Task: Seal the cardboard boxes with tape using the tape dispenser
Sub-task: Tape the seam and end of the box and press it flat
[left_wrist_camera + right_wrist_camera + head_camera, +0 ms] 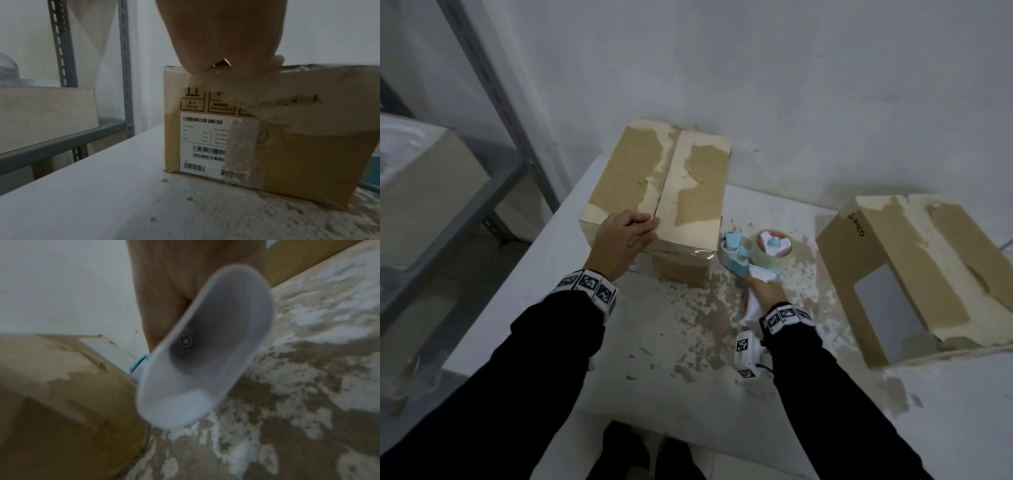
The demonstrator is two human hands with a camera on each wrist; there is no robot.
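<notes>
A closed cardboard box point(664, 185) with a torn top skin stands at the table's back left; its labelled front point(257, 138) shows in the left wrist view. My left hand point(625, 236) rests flat on its near top edge, fingers straight. My right hand point(765, 291) grips the white handle point(205, 361) of a blue and white tape dispenser point(750, 253) with a clear tape roll, just right of the box's near corner above the table. A second cardboard box point(914, 277) lies at the right, apart from both hands.
The white table point(688, 377) is littered with brown paper scraps. A grey metal shelf point(493, 102) holding another box point(45, 116) stands at the left. A white wall point(791, 85) is close behind the boxes.
</notes>
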